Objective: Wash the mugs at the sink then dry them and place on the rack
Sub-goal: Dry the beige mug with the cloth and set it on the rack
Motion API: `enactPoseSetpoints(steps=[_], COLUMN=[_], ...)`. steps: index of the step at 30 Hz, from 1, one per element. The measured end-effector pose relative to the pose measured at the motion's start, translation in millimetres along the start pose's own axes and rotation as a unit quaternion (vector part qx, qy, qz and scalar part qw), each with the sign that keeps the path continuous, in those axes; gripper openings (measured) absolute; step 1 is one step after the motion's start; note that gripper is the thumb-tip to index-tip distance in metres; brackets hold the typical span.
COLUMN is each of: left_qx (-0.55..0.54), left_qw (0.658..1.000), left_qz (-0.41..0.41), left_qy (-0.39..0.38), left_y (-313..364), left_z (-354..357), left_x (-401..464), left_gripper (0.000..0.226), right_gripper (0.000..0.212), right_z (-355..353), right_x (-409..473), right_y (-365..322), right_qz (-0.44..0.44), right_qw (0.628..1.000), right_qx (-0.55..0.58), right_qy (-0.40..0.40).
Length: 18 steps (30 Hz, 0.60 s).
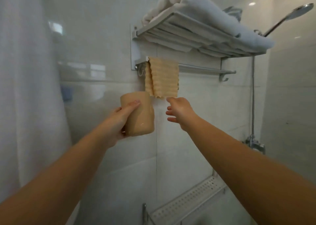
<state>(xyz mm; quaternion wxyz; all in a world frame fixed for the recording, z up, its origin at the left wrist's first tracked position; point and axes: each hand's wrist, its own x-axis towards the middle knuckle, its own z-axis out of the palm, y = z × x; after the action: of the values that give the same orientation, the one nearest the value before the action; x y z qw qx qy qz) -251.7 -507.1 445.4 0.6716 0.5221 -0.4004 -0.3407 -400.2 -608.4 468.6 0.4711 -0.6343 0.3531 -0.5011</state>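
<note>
Reaching for the peach cloth [162,78] on the lower rail of the wall rack [196,37], I have my right hand [179,112] just below its ragged hem, fingers [170,113] loose and spread, holding nothing and, as far as I can tell, not quite touching the fabric. The cloth hangs straight down from the rail, its long axis vertical, so it lies directly above and slightly ahead of those fingers; the right hand is plainly the nearer of the two, and I judge the coming move to be a short upward pinch at that bottom edge followed by a pull off the rail. My left hand [123,120] grips the beige mug [138,113] down and to the left of the cloth, fingers wrapped round its far side with the thumb lying across the near wall; the mug stands roughly upright, its rim level with the cloth's hem and just beside it, its base glistening (wet, I would say, so drying appears to be the step in hand). Folded white towels [205,14] sit on the slatted shelf above the cloth, a shower head [301,13] juts out well to the cloth's right, and a perforated metal shelf [188,201] sits far below it near the frame's bottom edge.
</note>
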Motion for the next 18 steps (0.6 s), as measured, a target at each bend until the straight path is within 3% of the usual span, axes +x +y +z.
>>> enactPoseSetpoints(steps=[3, 7, 12, 15, 18], left_qx=[0.013, 0.045, 0.064, 0.067, 0.06], left_qw=[0.999, 0.993, 0.986, 0.985, 0.987], left_qz=[0.018, 0.044, 0.063, 0.074, 0.068], left_qy=[0.04, 0.099, 0.139, 0.143, 0.131], left_y=[12, 25, 32, 29, 26], left_z=[16, 23, 25, 22, 20], left_x=[17, 29, 36, 36, 34], left_gripper=[0.063, 0.063, 0.057, 0.055, 0.058], right_gripper=[0.029, 0.057, 0.028, 0.017, 0.019], right_z=[-4, 15, 23, 12, 2], right_x=[38, 61, 71, 65, 45], right_y=[-12, -32, -42, -40, -26], right_qz=[-0.169, -0.31, -0.36, -0.358, -0.356], right_qw=[0.978, 0.921, 0.86, 0.878, 0.896], right_qx=[-0.084, -0.208, -0.334, -0.29, -0.258], right_qy=[0.086, 0.112, 0.139, 0.13, 0.063])
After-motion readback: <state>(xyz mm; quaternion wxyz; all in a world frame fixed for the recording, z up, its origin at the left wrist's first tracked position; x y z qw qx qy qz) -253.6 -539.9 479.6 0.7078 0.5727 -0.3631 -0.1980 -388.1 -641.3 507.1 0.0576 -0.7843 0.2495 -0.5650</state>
